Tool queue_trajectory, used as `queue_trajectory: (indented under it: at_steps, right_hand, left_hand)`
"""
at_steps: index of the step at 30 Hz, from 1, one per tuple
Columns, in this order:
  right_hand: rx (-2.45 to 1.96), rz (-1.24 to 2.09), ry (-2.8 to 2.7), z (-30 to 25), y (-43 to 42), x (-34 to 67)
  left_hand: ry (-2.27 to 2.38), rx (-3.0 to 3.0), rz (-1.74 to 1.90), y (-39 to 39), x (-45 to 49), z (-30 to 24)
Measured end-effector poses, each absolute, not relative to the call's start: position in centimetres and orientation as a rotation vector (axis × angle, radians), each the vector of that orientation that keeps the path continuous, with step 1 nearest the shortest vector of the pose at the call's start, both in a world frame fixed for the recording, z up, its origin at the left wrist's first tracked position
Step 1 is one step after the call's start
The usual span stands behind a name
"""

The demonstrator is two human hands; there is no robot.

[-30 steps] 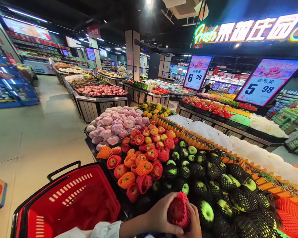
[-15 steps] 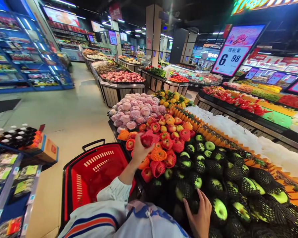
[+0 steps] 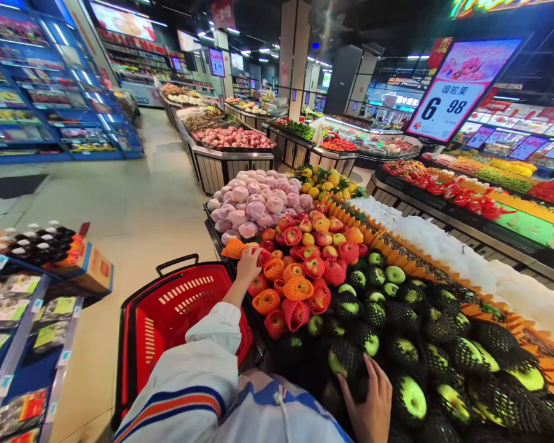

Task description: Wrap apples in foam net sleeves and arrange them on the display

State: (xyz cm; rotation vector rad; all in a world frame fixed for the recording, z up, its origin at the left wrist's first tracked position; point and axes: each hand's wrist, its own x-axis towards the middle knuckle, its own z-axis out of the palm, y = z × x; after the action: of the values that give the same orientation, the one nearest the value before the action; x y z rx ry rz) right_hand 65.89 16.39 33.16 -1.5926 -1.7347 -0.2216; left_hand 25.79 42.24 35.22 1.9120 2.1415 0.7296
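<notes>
My left hand (image 3: 248,266) reaches to the left edge of the red apples (image 3: 323,239), its fingers curled round a red apple (image 3: 263,256) that is mostly hidden behind them. Right beside the fingertips lies an apple in an orange foam net (image 3: 234,248). Lower down, my right hand (image 3: 373,397) rests with thumb and fingers apart on the green apples in black nets (image 3: 344,358), holding none of them. Several red apples wear red or orange foam nets, and others are bare.
A red shopping basket (image 3: 180,307) stands left of the display, its black handle (image 3: 178,264) up. Wrapped pink fruit (image 3: 258,200) and yellow fruit (image 3: 325,181) lie behind the apples. Bottles (image 3: 41,243) and packets stand on a low shelf at left. A price screen (image 3: 461,92) hangs right.
My left hand has lowered from above the pile, moving left and down with the red apple to the pile's edge. My right hand stays on the green apples. The view has shifted slightly.
</notes>
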Motion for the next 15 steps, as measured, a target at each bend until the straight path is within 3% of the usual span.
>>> queue_trajectory:
  at_steps: [8,15]
  right_hand:
    - [-1.599,-0.256,-1.728,33.2,16.3,65.9]
    - [-1.599,-0.254,-1.728,33.0,16.3,66.1]
  left_hand:
    - [1.985,2.072,0.285,46.6,27.9,34.9]
    - [2.027,2.002,0.223,47.7,27.5,34.9]
